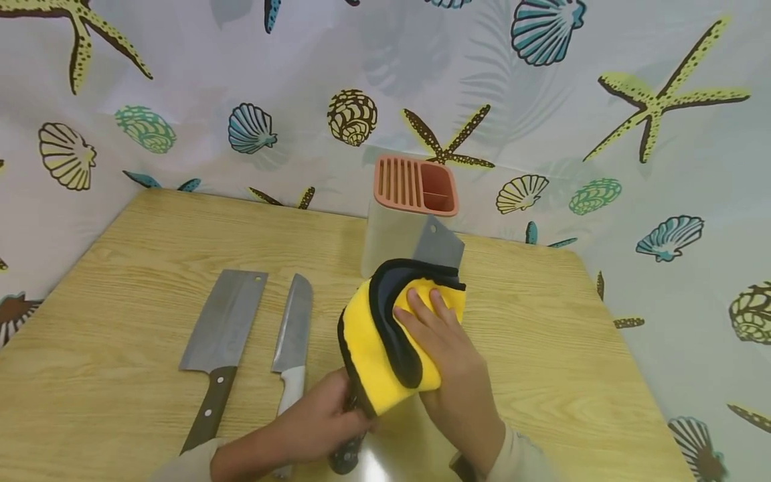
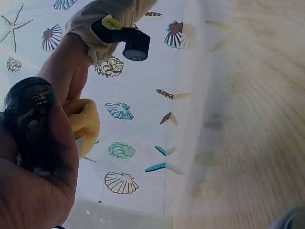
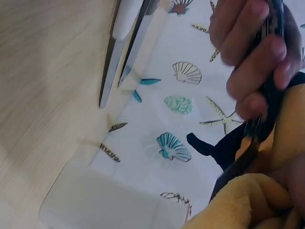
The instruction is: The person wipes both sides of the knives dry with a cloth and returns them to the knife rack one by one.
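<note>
My left hand (image 1: 316, 418) grips the black handle (image 1: 346, 458) of a cleaver, raised over the table; the left wrist view shows fingers curled round the handle (image 2: 35, 119). The cleaver's broad blade (image 1: 442, 242), with a hole near its far corner, points away from me. A yellow cloth (image 1: 367, 341) with a dark grey side and black edging is folded over the blade, hiding most of it. My right hand (image 1: 454, 368) holds the cloth against the blade, fingers spread on its upper face, thumb hidden. In the right wrist view, cloth (image 3: 228, 202) lies on both sides of the blade.
Left of my hands, a wide cleaver (image 1: 225, 321) with a brown handle and a white-handled knife (image 1: 294, 328) lie on the wooden table (image 1: 542, 335). Behind the raised blade stands a white knife block (image 1: 385, 234) with a slotted orange top. A shell-patterned curtain (image 1: 301, 67) hangs around.
</note>
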A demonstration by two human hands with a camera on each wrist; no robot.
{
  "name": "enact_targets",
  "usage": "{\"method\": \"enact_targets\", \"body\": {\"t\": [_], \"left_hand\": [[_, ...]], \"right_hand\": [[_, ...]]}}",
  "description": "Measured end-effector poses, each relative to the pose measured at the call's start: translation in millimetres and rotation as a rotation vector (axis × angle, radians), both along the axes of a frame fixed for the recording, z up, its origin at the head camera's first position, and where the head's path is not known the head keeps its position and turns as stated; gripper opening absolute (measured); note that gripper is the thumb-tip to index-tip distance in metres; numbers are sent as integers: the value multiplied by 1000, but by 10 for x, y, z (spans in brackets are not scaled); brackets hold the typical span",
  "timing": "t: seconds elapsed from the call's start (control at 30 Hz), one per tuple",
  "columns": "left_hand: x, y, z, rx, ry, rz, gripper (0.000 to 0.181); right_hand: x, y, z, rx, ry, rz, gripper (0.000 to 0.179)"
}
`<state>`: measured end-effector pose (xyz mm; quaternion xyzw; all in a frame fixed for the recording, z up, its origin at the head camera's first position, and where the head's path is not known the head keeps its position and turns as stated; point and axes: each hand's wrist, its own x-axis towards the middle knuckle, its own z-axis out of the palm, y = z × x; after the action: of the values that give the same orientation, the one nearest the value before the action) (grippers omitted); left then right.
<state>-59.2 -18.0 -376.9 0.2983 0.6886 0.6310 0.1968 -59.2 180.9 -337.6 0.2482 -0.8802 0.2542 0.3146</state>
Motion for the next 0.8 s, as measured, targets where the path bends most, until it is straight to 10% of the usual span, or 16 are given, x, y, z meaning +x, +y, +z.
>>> {"method": "enact_targets", "body": {"t": [0.8], "left_hand": [[82,-20,-14,159,-136,-166,21]], "right_hand": [[-774,587,298,-323,32,-175,42]]}}
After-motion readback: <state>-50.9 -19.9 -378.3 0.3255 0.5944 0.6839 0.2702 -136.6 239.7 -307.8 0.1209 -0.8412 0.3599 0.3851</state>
